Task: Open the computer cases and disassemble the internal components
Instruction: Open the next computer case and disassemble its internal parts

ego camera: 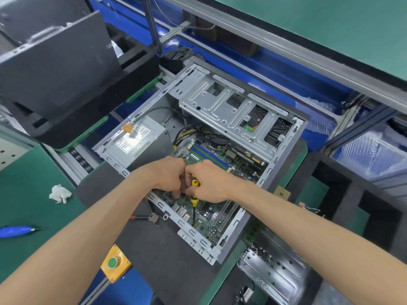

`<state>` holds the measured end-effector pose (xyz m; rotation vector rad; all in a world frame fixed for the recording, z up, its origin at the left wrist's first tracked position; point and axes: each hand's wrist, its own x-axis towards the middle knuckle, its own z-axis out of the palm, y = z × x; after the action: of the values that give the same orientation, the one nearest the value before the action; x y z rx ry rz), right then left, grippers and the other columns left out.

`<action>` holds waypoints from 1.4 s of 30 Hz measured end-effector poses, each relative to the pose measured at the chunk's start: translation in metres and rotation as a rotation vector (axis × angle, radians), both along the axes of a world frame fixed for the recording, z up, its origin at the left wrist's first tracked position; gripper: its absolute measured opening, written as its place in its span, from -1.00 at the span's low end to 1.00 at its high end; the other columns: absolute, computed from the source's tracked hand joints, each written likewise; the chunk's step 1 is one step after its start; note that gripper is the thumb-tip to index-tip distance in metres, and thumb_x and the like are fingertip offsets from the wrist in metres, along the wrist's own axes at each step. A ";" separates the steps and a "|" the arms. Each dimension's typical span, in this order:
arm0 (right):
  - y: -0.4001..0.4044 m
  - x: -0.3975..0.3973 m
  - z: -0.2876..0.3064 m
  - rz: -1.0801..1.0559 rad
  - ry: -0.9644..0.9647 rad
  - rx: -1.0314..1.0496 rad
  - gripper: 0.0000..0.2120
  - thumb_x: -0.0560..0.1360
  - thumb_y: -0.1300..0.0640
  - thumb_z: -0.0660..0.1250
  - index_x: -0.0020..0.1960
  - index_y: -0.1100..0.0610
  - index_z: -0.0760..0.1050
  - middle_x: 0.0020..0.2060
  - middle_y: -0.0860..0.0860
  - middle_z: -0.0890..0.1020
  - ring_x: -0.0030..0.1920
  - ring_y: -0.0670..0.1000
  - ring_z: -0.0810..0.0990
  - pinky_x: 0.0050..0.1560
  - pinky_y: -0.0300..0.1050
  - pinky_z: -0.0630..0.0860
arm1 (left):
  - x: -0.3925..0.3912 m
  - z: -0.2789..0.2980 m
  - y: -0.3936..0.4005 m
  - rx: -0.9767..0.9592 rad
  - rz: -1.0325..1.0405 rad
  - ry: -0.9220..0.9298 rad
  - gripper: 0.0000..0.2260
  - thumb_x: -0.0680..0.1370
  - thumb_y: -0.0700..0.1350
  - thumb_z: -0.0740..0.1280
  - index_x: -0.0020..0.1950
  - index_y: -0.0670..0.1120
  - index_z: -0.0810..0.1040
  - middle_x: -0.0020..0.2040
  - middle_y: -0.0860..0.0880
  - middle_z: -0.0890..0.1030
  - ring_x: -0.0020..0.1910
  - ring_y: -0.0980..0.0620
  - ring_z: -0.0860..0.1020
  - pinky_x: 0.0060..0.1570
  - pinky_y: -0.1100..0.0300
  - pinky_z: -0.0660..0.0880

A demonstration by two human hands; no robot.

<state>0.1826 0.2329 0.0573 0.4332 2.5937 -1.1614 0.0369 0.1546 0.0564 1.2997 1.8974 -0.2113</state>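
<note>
An open silver computer case (284,170) lies on its side on a dark mat. Inside it are a green motherboard (211,212), a grey power supply (141,139) and a metal drive cage (233,111). My right hand (211,181) grips a yellow-and-black screwdriver (194,201); its shaft points down and the tip sits on the motherboard near the case's near edge. My left hand (167,175) is curled beside the right one, fingertips down on the board; what they hold is hidden.
A black case panel (55,69) leans on black foam at the upper left. Pliers (149,216), a blue tool (17,231) and a crumpled tissue (59,193) lie to the left. A metal tray of screws (271,274) and a green button box (114,264) sit near the front.
</note>
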 end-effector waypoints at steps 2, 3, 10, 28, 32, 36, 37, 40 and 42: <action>0.000 -0.001 0.000 -0.011 0.006 0.004 -0.77 0.51 0.15 0.42 -0.22 -0.03 0.41 -0.23 -0.14 0.44 -0.03 0.00 0.31 -0.24 -0.09 0.25 | -0.001 -0.002 0.000 -0.001 0.004 -0.006 -0.72 0.29 -0.27 0.59 -0.42 0.05 0.58 -0.31 0.05 0.67 -0.20 0.08 0.66 -0.15 0.14 0.61; -0.001 -0.001 0.000 -0.016 0.009 0.010 -0.77 0.51 0.15 0.42 -0.22 -0.03 0.41 -0.23 -0.14 0.44 -0.04 0.01 0.32 -0.24 -0.09 0.25 | -0.001 -0.004 0.000 -0.001 0.011 -0.013 -0.70 0.29 -0.28 0.58 -0.45 0.06 0.58 -0.36 0.10 0.66 -0.25 0.16 0.65 -0.23 0.22 0.58; 0.000 -0.001 0.002 -0.096 0.047 0.030 -0.82 0.47 0.22 0.38 -0.20 0.02 0.42 -0.19 -0.03 0.52 -0.05 0.05 0.42 -0.21 -0.06 0.34 | -0.003 -0.009 0.000 -0.079 -0.001 -0.130 -0.71 0.33 -0.32 0.52 -0.36 0.07 0.61 -0.42 0.25 0.63 -0.36 0.37 0.58 -0.45 0.52 0.37; 0.009 0.004 0.010 -0.487 0.312 -0.043 -0.76 0.51 0.12 0.39 -0.22 -0.07 0.37 -0.29 -0.01 0.49 -0.15 0.02 0.39 -0.27 -0.12 0.25 | 0.003 -0.009 0.002 -0.180 -0.155 -0.265 -0.93 0.41 -0.02 0.59 -0.22 0.09 0.73 -0.20 0.11 0.73 -0.17 0.18 0.66 0.02 0.17 0.58; 0.010 0.004 0.006 -0.512 0.348 0.001 -0.76 0.53 0.13 0.38 -0.19 -0.07 0.35 -0.36 0.01 0.48 -0.28 -0.06 0.35 -0.29 -0.10 0.24 | 0.002 -0.011 0.001 -0.078 -0.141 -0.132 -0.96 0.43 -0.10 0.57 -0.18 -0.03 0.75 -0.30 0.11 0.70 -0.26 0.19 0.65 -0.08 0.17 0.62; 0.010 0.005 0.006 -0.511 0.401 0.066 -0.80 0.50 0.22 0.36 -0.15 0.02 0.36 -0.46 -0.02 0.43 -0.49 -0.13 0.31 -0.44 -0.24 0.21 | 0.003 -0.007 -0.001 0.116 -0.025 -0.015 -0.78 0.46 -0.34 0.33 -0.21 -0.08 0.71 -0.42 0.04 0.66 -0.39 0.18 0.65 -0.21 0.16 0.66; 0.010 0.005 0.006 -0.488 0.391 0.086 -0.81 0.50 0.24 0.36 -0.14 0.03 0.36 -0.46 -0.03 0.43 -0.49 -0.14 0.30 -0.44 -0.22 0.19 | 0.002 -0.005 -0.001 0.158 0.026 -0.039 -0.73 0.46 -0.34 0.27 -0.22 -0.04 0.68 -0.42 0.03 0.66 -0.40 0.18 0.65 -0.25 0.19 0.64; 0.007 0.003 0.004 -0.418 0.346 0.137 -0.82 0.50 0.23 0.36 -0.14 0.04 0.36 -0.45 -0.05 0.45 -0.49 -0.12 0.33 -0.43 -0.20 0.17 | -0.004 0.003 0.001 0.311 0.290 -0.188 -0.68 0.42 -0.35 0.22 -0.26 0.04 0.61 -0.49 0.07 0.58 -0.52 0.17 0.53 -0.40 0.29 0.45; 0.007 0.003 0.002 -0.392 0.325 0.137 -0.82 0.51 0.21 0.36 -0.13 0.03 0.37 -0.44 -0.04 0.46 -0.48 -0.09 0.35 -0.43 -0.17 0.20 | -0.009 0.009 0.001 0.433 0.600 -0.506 -0.71 0.40 -0.39 0.17 -0.29 -0.09 0.60 -0.55 0.00 0.38 -0.59 0.04 0.29 -0.48 0.27 0.31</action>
<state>0.1852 0.2395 0.0589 0.8824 2.9721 -1.2645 0.0280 0.1552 0.0654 0.8629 1.8306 0.7987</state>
